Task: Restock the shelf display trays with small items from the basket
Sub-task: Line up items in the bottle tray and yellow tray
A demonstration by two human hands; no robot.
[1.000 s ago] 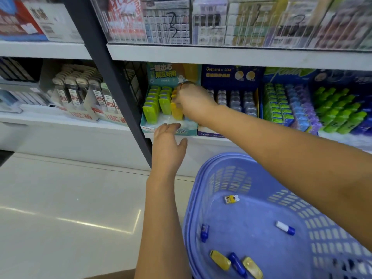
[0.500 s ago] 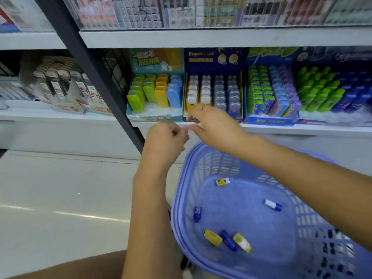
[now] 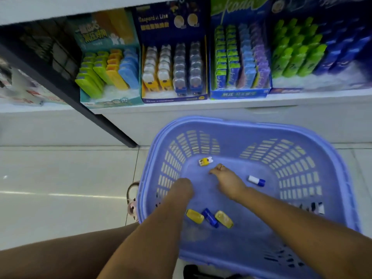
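While both bare forearms reach down into the lilac slotted plastic basket [image 3: 340, 168], the right hand [image 3: 227, 181] hovers just short of a small yellow-and-white animal-shaped item [image 3: 205, 161] — fingers loosely curled, gripping nothing. The left hand [image 3: 181, 188] points downward; I cannot tell whether it is open or closed. Two yellow oblong pieces [image 3: 194, 216] flank a dark blue tube [image 3: 210, 217] near the wrists, and the cardboard display trays [image 3: 174, 98] sit on the shelf above.

I see the basket [image 3: 249, 125] on the floor [image 3: 60, 178] before the shelf [image 3: 221, 101], where four display trays [image 3: 174, 98] stand side by side. Both my hands are inside the basket, left hand [image 3: 182, 188] beside right hand [image 3: 228, 181], with small items [image 3: 209, 217] lying between my forearms.
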